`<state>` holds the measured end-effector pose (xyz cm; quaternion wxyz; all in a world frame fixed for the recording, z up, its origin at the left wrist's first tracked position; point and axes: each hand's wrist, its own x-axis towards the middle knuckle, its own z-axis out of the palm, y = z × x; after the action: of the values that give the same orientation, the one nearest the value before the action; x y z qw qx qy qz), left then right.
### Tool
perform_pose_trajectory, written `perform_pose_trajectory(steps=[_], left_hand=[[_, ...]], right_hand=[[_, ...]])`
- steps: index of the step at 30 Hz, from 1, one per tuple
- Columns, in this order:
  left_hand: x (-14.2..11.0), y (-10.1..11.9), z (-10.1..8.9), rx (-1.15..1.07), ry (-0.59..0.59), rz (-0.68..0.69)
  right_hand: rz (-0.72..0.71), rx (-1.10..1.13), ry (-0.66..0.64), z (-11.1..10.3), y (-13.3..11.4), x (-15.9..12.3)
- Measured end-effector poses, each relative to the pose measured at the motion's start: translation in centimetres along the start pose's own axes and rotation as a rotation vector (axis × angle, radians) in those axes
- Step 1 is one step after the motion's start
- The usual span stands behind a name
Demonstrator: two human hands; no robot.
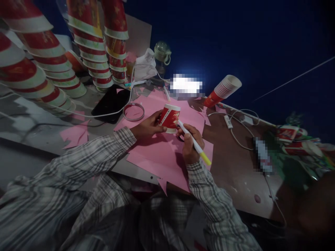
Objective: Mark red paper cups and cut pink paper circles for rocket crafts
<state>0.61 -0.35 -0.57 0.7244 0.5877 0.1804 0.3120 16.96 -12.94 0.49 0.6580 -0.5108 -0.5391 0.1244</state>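
Note:
A small red and white paper cup (169, 119) is held upright over pink paper (154, 157) by my left hand (148, 126), its thumb and fingers around the cup's left side. My right hand (192, 141) grips a white marker (192, 140) with a yellow end pointing back toward me. The marker's tip is at the right side of the cup; whether it touches cannot be made out. Part of a dark ring-shaped thing shows by the fingers of my right hand, too small to name.
Tall stacks of paper cups (98, 66) stand at the left. A black phone-like slab (112, 103) and a tape-like ring (133, 112) lie nearby. Another cup stack (222, 91) leans at the back right. White cables (239, 137) cross the right side, near a bag of used cups (300, 146).

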Motion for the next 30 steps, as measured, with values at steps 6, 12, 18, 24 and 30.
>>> perform_pose_trajectory(steps=[6, 12, 18, 24, 30], left_hand=[[-0.02, 0.08, 0.00, -0.042, -0.018, -0.011], [-0.31, 0.68, 0.46, -0.013, -0.043, -0.019], [-0.17, 0.85, 0.24, 0.049, 0.038, -0.086], [-0.16, 0.76, 0.43, -0.018, -0.042, -0.005], [-0.24, 0.79, 0.47, 0.007, 0.002, -0.062]], right_hand=[[-0.003, 0.024, -0.007, 0.01, -0.23, -0.01], [0.004, 0.044, -0.051, -0.15, -0.07, -0.12], [0.108, 0.098, 0.005, 0.06, 0.08, -0.16], [0.060, 0.122, -0.041, -0.07, 0.18, -0.31], [0.038, 0.062, -0.051, 0.06, 0.20, -0.23]])
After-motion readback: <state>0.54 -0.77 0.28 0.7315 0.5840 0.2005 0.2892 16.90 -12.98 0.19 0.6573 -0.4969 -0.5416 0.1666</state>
